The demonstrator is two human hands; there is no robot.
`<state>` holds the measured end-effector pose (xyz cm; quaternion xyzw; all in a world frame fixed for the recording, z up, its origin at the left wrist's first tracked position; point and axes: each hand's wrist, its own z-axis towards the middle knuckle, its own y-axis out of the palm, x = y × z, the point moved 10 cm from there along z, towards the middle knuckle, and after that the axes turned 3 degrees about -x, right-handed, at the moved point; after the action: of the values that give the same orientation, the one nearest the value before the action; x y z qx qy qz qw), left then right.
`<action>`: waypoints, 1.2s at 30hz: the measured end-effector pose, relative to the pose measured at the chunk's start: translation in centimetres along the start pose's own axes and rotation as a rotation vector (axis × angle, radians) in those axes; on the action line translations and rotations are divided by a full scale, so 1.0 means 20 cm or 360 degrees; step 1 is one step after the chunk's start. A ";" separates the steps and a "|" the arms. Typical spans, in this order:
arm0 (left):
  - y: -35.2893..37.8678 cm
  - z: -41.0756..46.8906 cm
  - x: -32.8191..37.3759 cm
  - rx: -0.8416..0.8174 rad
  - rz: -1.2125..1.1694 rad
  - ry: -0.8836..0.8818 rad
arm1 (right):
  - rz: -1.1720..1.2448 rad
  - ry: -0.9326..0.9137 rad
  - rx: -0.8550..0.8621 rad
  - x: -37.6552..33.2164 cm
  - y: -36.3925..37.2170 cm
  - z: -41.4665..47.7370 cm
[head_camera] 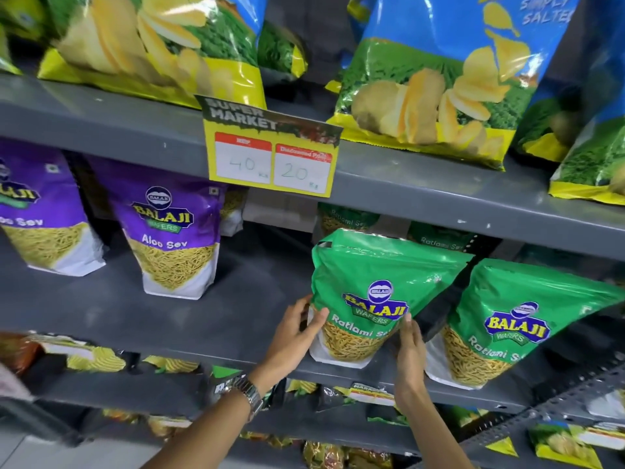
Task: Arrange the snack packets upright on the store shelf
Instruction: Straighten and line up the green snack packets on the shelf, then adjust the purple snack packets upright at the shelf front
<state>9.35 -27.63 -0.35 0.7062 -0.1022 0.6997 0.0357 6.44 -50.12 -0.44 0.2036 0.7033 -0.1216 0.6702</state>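
A grey metal shelf unit (101, 120) fills the view, its boards running across at several heights; on the top board stand big blue and yellow chip bags (436, 72), one leaning over the front edge at the right. On the middle shelf (209, 313) two purple packets (172, 238) stand upright at the left, well apart from the green ones; a second green packet (507, 330) stands tilted at the right, just beside the one being handled. The green snack packet (368, 292) sits upright near the front edge of the middle shelf, its base touching the board; more green packets show behind it. A yellow price card (270, 150) hangs from the edge of the top board. The left hand (297, 330) presses the packet's lower left side, thumb on its front; the right hand (411, 350) holds its lower right side, so each grip is closed on the packet. A metal wristwatch (247, 394) sits on the left wrist.
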 end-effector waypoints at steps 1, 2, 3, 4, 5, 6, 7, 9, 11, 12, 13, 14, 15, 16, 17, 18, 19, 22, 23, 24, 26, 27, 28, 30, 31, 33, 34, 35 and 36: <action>-0.02 0.00 0.00 -0.0011 0.0033 0.0003 | -0.0031 -0.0164 0.0148 -0.06 -0.02 -0.04; -0.04 -0.01 0.01 -0.0007 0.0034 0.0032 | -0.0073 -0.0356 0.0334 -0.12 -0.04 -0.10; -0.09 -0.03 0.02 0.0031 -0.0003 0.0086 | -0.0099 -0.0543 0.0512 -0.17 -0.06 -0.18; -0.16 -0.05 0.03 0.0112 -0.0052 0.0152 | -0.0120 -0.0698 0.0602 -0.20 -0.04 -0.28; -0.26 -0.08 0.04 0.0235 -0.0095 0.0221 | -0.0169 -0.0821 0.0586 -0.21 0.03 -0.36; -0.39 -0.10 0.05 0.0394 -0.0127 0.0286 | -0.0250 -0.0939 0.0475 -0.21 0.14 -0.45; -0.55 -0.14 0.06 0.0578 -0.0140 0.0351 | -0.0353 -0.1050 0.0300 -0.20 0.27 -0.53; -0.89 -0.21 0.06 0.0956 -0.0120 0.0458 | -0.0594 -0.1233 -0.0035 -0.15 0.59 -0.66; -1.22 -0.26 0.04 0.1221 -0.0163 0.0477 | -0.0680 -0.1241 -0.0245 -0.11 0.90 -0.69; -1.36 -0.27 0.03 0.1287 -0.0190 0.0456 | -0.0654 -0.1105 -0.0312 -0.09 1.05 -0.66; -1.47 -0.25 0.01 0.1304 -0.0212 0.0413 | -0.0592 -0.0934 -0.0358 -0.07 1.18 -0.61; -1.56 -0.21 -0.02 0.1273 -0.0214 0.0339 | -0.0504 -0.0781 -0.0364 -0.06 1.30 -0.55; -1.63 -0.15 -0.05 0.1194 -0.0173 0.0239 | -0.0382 -0.0646 -0.0331 -0.05 1.39 -0.49; -1.66 -0.09 -0.07 0.1078 -0.0100 0.0120 | -0.0226 -0.0522 -0.0280 -0.05 1.47 -0.44; -1.68 -0.02 -0.10 0.0946 -0.0039 0.0007 | -0.0051 -0.0409 -0.0225 -0.05 1.53 -0.38; -1.69 0.03 -0.11 0.0822 -0.0025 -0.0068 | 0.0094 -0.0304 -0.0193 -0.06 1.58 -0.33; -1.68 0.07 -0.12 0.0705 -0.0066 -0.0110 | 0.0172 -0.0201 -0.0209 -0.06 1.63 -0.28; -1.66 0.10 -0.12 0.0423 -0.0174 -0.0229 | 0.0152 0.0029 -0.0435 -0.04 1.80 -0.24; -1.66 0.10 -0.14 0.0368 -0.0186 -0.0251 | 0.0120 0.0043 -0.0459 -0.03 1.81 -0.25; -1.66 0.09 -0.16 0.0336 -0.0196 -0.0266 | 0.0072 0.0026 -0.0451 -0.04 1.81 -0.25; -1.68 0.07 -0.19 0.0300 -0.0184 -0.0284 | -0.0012 -0.0031 -0.0430 -0.05 1.78 -0.28; -1.68 0.06 -0.18 0.0278 -0.0165 -0.0270 | -0.0040 -0.0051 -0.0430 -0.06 1.77 -0.29; -1.68 0.05 -0.18 0.0242 -0.0151 -0.0253 | -0.0062 -0.0065 -0.0430 -0.06 1.75 -0.31; -1.68 0.00 -0.16 0.0171 -0.0168 -0.0218 | -0.0101 -0.0070 -0.0416 -0.04 1.72 -0.37; -1.67 -0.02 -0.16 0.0143 -0.0184 -0.0211 | -0.0115 -0.0073 -0.0406 -0.04 1.71 -0.40; -1.66 -0.07 -0.17 0.0081 -0.0198 -0.0211 | -0.0123 -0.0105 -0.0390 -0.03 1.67 -0.48; -1.65 -0.09 -0.17 0.0041 -0.0209 -0.0210 | -0.0136 -0.0129 -0.0390 -0.03 1.64 -0.51; -1.64 -0.12 -0.17 -0.0007 -0.0220 -0.0209 | -0.0148 -0.0151 -0.0402 -0.02 1.63 -0.53; -1.63 -0.14 -0.18 -0.0046 -0.0227 -0.0212 | -0.0160 -0.0165 -0.0426 -0.02 1.61 -0.56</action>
<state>13.02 5.06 -0.80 0.7559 -0.0638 0.6454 0.0890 10.98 -16.57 4.13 0.0706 0.6870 -0.0705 0.7198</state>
